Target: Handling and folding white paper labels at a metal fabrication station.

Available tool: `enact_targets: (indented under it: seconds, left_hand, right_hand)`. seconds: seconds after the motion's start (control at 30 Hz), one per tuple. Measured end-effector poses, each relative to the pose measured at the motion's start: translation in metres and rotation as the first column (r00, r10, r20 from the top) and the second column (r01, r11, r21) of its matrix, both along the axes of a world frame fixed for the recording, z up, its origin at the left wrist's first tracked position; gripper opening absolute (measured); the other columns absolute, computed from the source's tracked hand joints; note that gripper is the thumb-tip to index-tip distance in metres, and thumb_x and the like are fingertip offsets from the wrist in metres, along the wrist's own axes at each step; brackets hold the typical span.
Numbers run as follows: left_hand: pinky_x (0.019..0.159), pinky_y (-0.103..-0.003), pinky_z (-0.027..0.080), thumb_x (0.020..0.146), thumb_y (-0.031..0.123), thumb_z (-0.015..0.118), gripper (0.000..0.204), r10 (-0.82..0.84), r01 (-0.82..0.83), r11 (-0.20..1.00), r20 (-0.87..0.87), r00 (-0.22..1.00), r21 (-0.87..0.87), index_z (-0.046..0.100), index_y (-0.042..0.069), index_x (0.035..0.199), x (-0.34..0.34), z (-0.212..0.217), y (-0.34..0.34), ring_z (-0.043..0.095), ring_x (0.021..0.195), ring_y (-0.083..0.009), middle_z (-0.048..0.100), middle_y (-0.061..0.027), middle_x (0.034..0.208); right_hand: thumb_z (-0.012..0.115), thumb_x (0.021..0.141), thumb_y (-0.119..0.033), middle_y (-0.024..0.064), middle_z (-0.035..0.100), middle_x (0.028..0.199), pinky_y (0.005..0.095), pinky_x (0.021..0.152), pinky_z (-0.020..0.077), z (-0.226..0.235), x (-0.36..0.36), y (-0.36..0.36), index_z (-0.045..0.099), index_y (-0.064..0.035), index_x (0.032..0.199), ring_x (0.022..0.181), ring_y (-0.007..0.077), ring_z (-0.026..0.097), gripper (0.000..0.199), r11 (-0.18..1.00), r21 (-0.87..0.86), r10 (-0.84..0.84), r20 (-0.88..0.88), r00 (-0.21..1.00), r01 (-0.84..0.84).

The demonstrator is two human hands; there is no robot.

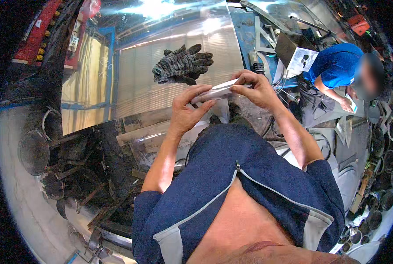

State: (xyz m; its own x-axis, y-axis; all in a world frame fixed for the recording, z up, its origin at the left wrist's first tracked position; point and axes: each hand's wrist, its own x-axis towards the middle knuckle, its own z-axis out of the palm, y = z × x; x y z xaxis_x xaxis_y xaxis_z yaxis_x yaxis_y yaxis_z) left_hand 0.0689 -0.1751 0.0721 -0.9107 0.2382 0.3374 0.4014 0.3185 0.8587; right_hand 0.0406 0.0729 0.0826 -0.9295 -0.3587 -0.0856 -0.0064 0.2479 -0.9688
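Observation:
Between my two hands is a narrow, shiny silver-white strip, tilted up toward the right; its exact kind is not clear. Fingers and thumb of my left hand pinch its left end. The right end is gripped by my right hand, thumb below and fingers above. Just beyond my hands, a pair of grey and black knit work gloves lies on a large reflective sheet. The strip is held in front of the sheet's near edge.
A person in a blue shirt bends over work at the right. Beside them stands a dark metal box. Scrap pieces crowd the lower left, and round pipe ends line the far right. Red racking stands at the upper left.

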Motion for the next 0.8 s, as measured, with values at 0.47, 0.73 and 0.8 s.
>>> enact_targets:
  seconds: [0.47,0.73,0.8]
  left_hand:
    - [0.078,-0.031,0.052,0.074,0.009,0.081,0.016,-0.012,0.009,0.998,0.053,0.999,0.070,0.071,0.003,0.086,0.001,-0.019,-0.003,0.065,0.088,-0.0183,0.069,-0.0101,0.099]
    - [0.063,-0.023,0.050,0.082,0.016,0.076,0.016,-0.104,-0.140,0.953,0.722,0.684,0.270,0.069,0.003,0.088,0.005,-0.008,-0.003,0.061,0.071,-0.0081,0.067,-0.0015,0.080]
    - [0.057,-0.020,0.046,0.083,0.018,0.075,0.017,-0.083,-0.175,0.944,0.713,0.697,0.281,0.069,0.003,0.087,0.006,-0.011,-0.006,0.057,0.065,-0.0054,0.064,0.0004,0.073]
  right_hand:
    - [0.071,0.085,-0.014,0.0039,0.063,0.104,0.0240,0.072,0.0461,-0.005,0.003,-0.007,0.065,-0.0010,0.083,0.089,0.0108,0.058,0.015,1.000,-0.013,-0.005,-0.019,1.000,0.005]
    - [0.073,0.083,-0.016,0.0051,0.064,0.099,0.0281,0.082,0.0448,0.000,0.006,-0.010,0.064,-0.0019,0.085,0.093,0.0136,0.059,0.017,0.997,0.079,0.032,-0.155,0.987,-0.020]
    - [0.074,0.082,-0.016,0.0052,0.064,0.098,0.0291,0.082,0.0449,0.010,0.005,-0.011,0.063,-0.0019,0.085,0.093,0.0142,0.059,0.017,0.996,0.085,0.042,-0.082,0.996,-0.035]
